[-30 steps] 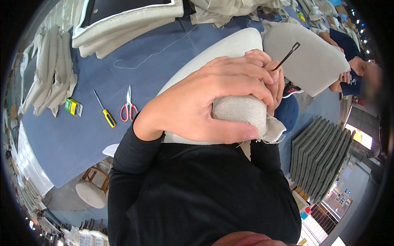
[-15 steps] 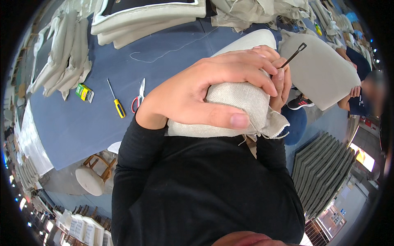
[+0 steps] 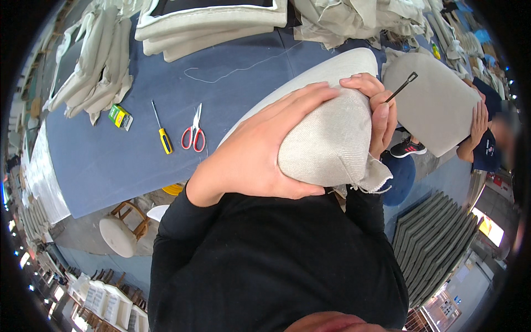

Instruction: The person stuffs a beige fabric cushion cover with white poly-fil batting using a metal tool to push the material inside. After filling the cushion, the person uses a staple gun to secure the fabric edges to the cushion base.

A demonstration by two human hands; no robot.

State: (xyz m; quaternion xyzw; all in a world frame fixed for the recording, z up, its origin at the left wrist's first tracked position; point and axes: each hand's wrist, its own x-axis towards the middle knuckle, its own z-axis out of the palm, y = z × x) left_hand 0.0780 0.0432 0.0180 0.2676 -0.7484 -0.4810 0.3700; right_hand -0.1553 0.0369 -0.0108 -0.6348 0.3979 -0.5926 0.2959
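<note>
A beige fabric-covered cushion [image 3: 326, 146] is tilted up in front of my chest. Loose cloth with frayed threads sticks out from its near right corner. My left hand [image 3: 260, 146] is wrapped over the cushion's near end, thumb along the lower edge and fingers across the top. At the cushion's right side, my right hand [image 3: 381, 113] is closed, with its fingertips against the fabric. It grips a thin dark metal rod with a slotted eye [image 3: 408, 81], which points up and to the right. The rod's other end is hidden in the hand.
On the blue table [image 3: 99, 171] lie red-handled scissors [image 3: 193, 133], a yellow-handled screwdriver [image 3: 165, 138], a small green-yellow packet [image 3: 120, 117] and a loose thread. Padded covers [image 3: 210, 27] are stacked at the back. To the right, a co-worker [image 3: 481, 130] holds another cushion [image 3: 434, 99].
My left hand has slid back and opened wider over the cushion, uncovering more fabric. The view has shifted, so the scissors show fully. My right hand still holds the rod.
</note>
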